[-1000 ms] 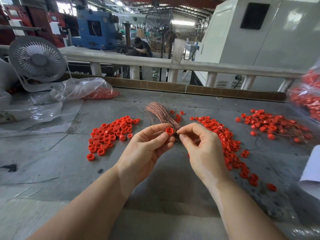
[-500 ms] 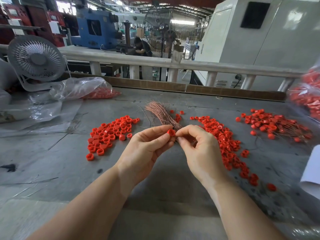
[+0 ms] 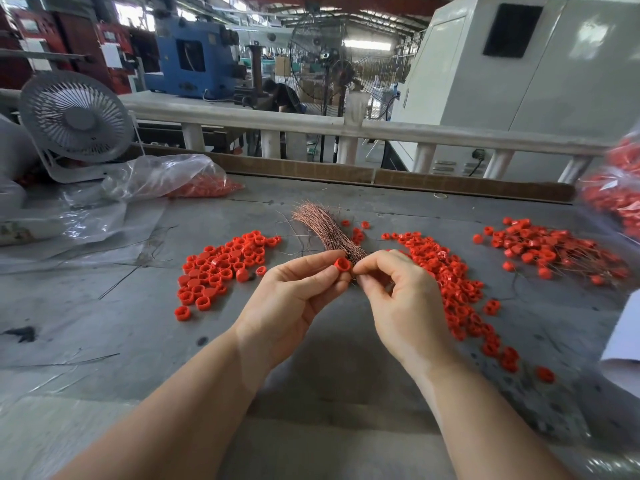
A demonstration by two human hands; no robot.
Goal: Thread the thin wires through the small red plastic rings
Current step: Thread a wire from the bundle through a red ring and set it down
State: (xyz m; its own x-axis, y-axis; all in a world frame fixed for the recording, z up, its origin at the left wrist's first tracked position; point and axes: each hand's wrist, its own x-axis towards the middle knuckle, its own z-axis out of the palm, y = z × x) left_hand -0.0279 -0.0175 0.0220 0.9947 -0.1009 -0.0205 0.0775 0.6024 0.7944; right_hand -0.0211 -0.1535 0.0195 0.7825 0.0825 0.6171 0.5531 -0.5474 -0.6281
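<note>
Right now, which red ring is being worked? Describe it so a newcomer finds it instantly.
Start at the copper wire bundle lying mid-table between the loose ring piles. At its near end, the left hand pinches one red ring between thumb and forefinger, with the right hand meeting it. It is the only ring lifted off the table.

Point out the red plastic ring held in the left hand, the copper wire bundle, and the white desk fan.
Red plastic ring (image 3: 343, 264), head view, its open face.
Copper wire bundle (image 3: 323, 226), head view, mid-length.
White desk fan (image 3: 77, 116), head view, its hub.
</note>
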